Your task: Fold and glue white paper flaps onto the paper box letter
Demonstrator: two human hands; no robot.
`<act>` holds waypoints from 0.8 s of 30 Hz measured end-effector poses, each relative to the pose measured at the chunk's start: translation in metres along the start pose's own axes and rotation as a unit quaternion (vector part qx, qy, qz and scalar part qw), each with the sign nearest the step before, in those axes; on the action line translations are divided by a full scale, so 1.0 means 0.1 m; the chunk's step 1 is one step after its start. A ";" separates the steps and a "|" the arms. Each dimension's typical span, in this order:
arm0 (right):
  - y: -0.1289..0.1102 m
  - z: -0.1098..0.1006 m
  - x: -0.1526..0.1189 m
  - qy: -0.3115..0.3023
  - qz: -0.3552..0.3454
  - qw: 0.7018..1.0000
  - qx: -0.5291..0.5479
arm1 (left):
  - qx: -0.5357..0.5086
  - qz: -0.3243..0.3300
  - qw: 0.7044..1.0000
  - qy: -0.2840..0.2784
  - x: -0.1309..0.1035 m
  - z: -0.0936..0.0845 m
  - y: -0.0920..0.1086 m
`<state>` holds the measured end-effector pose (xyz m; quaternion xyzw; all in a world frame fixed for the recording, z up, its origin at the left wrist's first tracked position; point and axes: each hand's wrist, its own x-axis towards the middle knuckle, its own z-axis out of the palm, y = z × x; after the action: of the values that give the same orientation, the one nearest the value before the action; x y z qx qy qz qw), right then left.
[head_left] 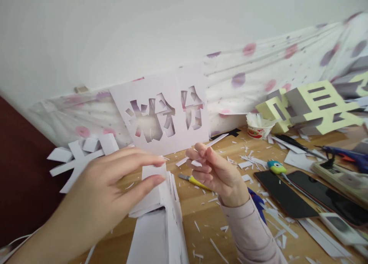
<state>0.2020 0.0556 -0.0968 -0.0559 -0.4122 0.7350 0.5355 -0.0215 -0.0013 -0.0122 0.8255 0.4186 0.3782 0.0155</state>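
My left hand (115,187) hovers at the upper end of a white folded paper piece (152,233), thumb and forefinger apart with nothing between them. To its right, my right hand (214,172) is raised over the wooden table, its fingertips pinched together around a small white paper scrap (196,163). A yellow utility knife (198,182) lies on the table just below my right hand. Behind both hands a white sheet (172,141) with cut-out characters leans against the wall. At the left stands a white three-dimensional paper character (79,162).
Yellow paper characters (322,106) stand at the right behind a paper cup (258,126). Two dark phones (286,193), a power strip (342,179) and a blue glue gun (347,156) lie at the right. Paper scraps litter the wooden table (207,225).
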 end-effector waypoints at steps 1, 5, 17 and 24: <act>0.02 0.02 -0.01 -0.002 0.002 1.000 0.005 | -0.001 0.022 0.999 -0.025 0.12 0.06 0.06; 0.09 0.04 -0.06 -0.002 0.003 1.000 0.009 | -0.040 0.043 0.995 -0.086 0.38 0.24 0.23; 0.08 0.08 -0.06 0.024 -0.030 0.997 -0.065 | -0.146 -0.057 0.984 -0.081 0.53 0.28 0.24; 0.13 0.18 -0.09 0.067 -0.102 0.977 -0.174 | -0.168 -0.093 0.980 -0.044 0.54 0.24 0.12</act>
<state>0.1872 0.0371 -0.0970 -0.1546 -0.5003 0.5882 0.6163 0.0211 0.0353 0.0078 0.7847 0.4229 0.4031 0.2071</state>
